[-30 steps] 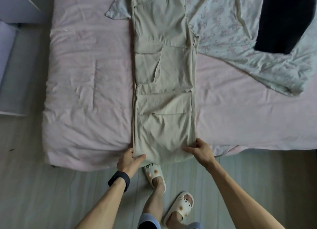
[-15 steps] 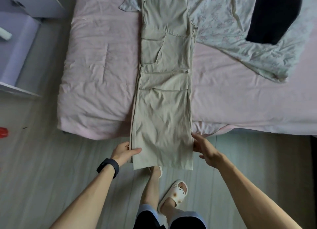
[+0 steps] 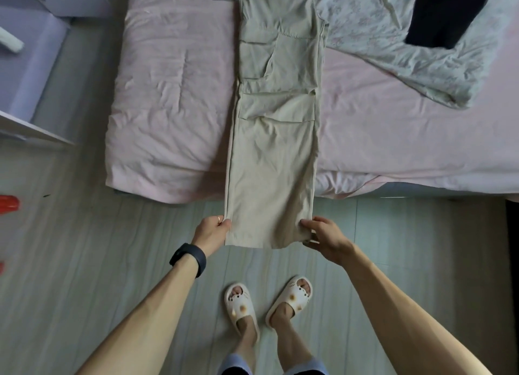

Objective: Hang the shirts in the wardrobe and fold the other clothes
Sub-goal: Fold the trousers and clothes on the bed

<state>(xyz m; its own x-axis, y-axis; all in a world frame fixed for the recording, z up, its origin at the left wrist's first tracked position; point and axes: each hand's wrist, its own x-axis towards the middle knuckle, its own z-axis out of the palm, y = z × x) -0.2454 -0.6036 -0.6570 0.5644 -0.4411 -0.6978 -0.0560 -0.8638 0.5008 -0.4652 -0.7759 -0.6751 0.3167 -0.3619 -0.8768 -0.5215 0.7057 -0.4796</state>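
Beige cargo trousers (image 3: 276, 99), folded lengthwise leg on leg, stretch from the far side of the pink bed (image 3: 174, 88) over its near edge and hang above the floor. My left hand (image 3: 212, 230) pinches the left corner of the hem. My right hand (image 3: 323, 233) grips the right corner of the hem. A pale floral garment (image 3: 393, 37) lies crumpled at the back right of the bed, with a dark garment (image 3: 441, 12) on top of it.
Purple-white furniture (image 3: 31, 66) stands to the left of the bed. A red object (image 3: 8, 204) lies on the wooden floor at the far left. My feet in white slippers (image 3: 269, 301) stand close behind the hanging hem.
I have stepped back from the bed. Both hands have drawn the trouser hem off the mattress edge toward me, so the legs now hang past the bed.
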